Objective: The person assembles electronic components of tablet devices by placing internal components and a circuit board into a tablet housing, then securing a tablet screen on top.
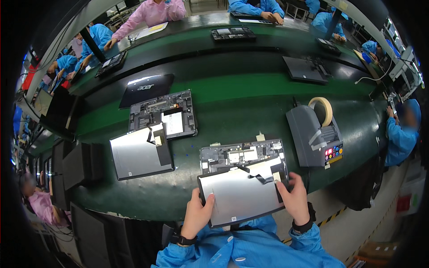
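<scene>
In the head view, the silver display panel [243,196] sits between the left hand [199,211] and right hand [292,199], each gripping one side edge. It hides the near part of an open laptop base [243,154]. A grey tape dispenser [308,136] stands right; another panel [137,154] lies left. Black ribbon cable [263,179] crosses the held panel's back.

head-worn fisheye — facing down, near the workbench [237,114]
</scene>
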`<state>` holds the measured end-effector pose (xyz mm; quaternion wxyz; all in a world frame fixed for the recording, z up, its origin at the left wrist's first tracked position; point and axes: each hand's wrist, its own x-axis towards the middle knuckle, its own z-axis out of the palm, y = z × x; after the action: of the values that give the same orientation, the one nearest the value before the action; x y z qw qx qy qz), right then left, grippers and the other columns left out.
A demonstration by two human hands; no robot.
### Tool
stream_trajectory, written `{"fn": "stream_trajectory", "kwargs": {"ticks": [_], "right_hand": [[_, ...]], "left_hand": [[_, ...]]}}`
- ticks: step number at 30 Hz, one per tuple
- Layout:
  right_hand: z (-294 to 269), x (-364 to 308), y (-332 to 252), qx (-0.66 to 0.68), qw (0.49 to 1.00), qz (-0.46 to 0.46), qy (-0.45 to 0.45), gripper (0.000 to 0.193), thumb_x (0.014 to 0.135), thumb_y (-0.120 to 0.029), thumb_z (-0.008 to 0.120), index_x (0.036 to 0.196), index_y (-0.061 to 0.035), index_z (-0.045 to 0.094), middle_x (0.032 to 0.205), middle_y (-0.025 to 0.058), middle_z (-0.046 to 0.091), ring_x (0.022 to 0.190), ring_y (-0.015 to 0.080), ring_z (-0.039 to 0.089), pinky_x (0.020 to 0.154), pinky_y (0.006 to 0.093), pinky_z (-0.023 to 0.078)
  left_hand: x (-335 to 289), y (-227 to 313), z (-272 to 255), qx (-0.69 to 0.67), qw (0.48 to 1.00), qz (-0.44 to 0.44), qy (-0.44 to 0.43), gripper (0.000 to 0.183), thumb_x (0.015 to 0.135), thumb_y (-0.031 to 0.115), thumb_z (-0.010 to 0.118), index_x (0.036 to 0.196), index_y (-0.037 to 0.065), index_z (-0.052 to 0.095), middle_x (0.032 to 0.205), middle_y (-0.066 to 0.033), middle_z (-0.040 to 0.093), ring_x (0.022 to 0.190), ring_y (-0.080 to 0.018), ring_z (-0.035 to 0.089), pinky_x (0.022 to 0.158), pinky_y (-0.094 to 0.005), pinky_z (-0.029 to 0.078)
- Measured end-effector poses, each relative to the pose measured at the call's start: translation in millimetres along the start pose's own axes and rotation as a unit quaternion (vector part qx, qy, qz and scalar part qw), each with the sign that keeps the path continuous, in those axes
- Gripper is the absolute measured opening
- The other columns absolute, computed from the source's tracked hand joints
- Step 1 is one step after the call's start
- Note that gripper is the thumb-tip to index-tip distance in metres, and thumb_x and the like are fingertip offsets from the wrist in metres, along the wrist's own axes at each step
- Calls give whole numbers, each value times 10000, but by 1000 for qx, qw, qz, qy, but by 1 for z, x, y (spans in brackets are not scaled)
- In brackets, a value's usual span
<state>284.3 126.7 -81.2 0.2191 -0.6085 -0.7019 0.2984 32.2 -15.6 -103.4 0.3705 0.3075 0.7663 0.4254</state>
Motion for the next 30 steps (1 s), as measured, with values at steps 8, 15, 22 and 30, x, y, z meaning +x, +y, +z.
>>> {"fn": "stream_trajectory", "kwargs": {"ticks": [8,15,22,30], "right_hand": [[-14,-16,-26,24,995,100,-12,574,758,-234,755,1169,54,477,692,66,515,594,194,504,588,324,436],[5,-1,-14,381,891,99,-228,258,959,-203,542,1043,37,591,869,16,647,749,57,563,671,218,472],[27,-5,-7,410,884,49,-222,209,967,-171,520,1016,22,584,901,24,637,780,53,552,708,215,461],[28,-5,-9,399,894,27,-203,193,953,-176,548,949,14,583,841,4,619,732,41,521,650,212,452]], "left_hand": [[-5,30,-11,134,991,2,22,382,886,248,588,1120,-31,471,591,-153,595,488,-302,576,491,-400,419],[-1,35,-29,296,930,152,155,298,814,193,651,1012,-12,566,823,-147,584,819,-337,552,712,-435,433],[82,65,-47,188,945,264,-46,173,839,129,627,940,-12,638,859,-113,617,834,-235,588,777,-325,469],[99,71,-48,123,959,0,-256,274,865,261,632,805,-7,639,693,-6,593,635,-77,509,563,-242,421]]}}
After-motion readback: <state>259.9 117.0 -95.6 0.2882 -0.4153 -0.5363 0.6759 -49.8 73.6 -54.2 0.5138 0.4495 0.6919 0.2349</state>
